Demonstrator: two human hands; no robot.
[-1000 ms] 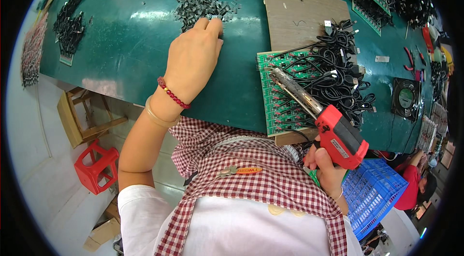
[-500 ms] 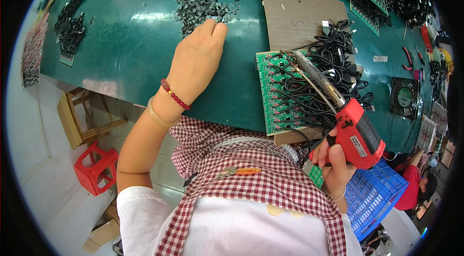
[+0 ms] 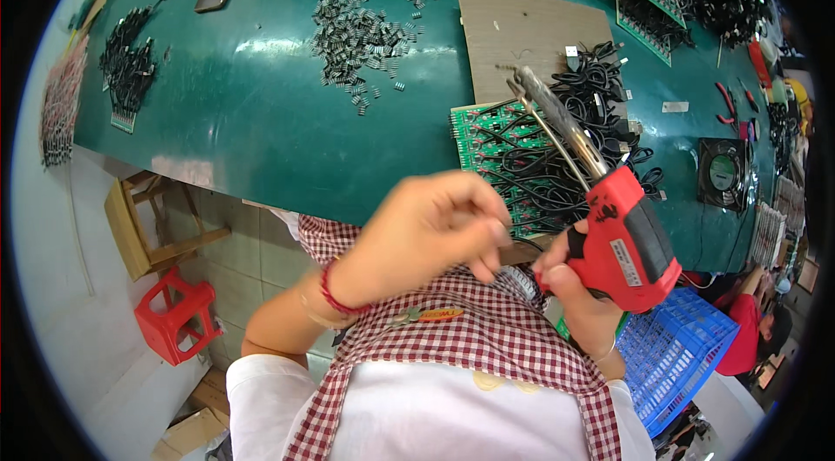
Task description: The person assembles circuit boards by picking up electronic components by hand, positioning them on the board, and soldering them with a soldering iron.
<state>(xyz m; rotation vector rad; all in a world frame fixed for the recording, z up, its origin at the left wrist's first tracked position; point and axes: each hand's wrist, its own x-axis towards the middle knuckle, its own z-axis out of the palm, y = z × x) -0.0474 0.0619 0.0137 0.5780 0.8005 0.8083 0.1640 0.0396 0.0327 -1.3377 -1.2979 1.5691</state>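
Observation:
My right hand (image 3: 578,291) grips a red soldering gun (image 3: 633,243) by its handle. Its long metal barrel slants up and left, the tip above the far edge of a green circuit board panel (image 3: 474,132). Black cables (image 3: 544,191) run from the panel and bunch up on its right side. Slightly blurred, my left hand (image 3: 426,230) is in front of the table edge, left of the gun. Its thumb and forefinger are pinched together, and whatever lies between them is too small to make out. Beyond it, small dark metal-legged parts (image 3: 352,39) lie in a loose pile.
A brown board (image 3: 531,30) lies partly under the panel and cables. More cabled panels (image 3: 648,22) stand at the far right, near a square black fan (image 3: 722,172). A blue crate (image 3: 678,357) is below right; a red stool (image 3: 177,315) stands on the left floor.
My left hand has left the pile of small parts and come back toward me, to the right, near the panel. The soldering gun has shifted slightly left and nearer.

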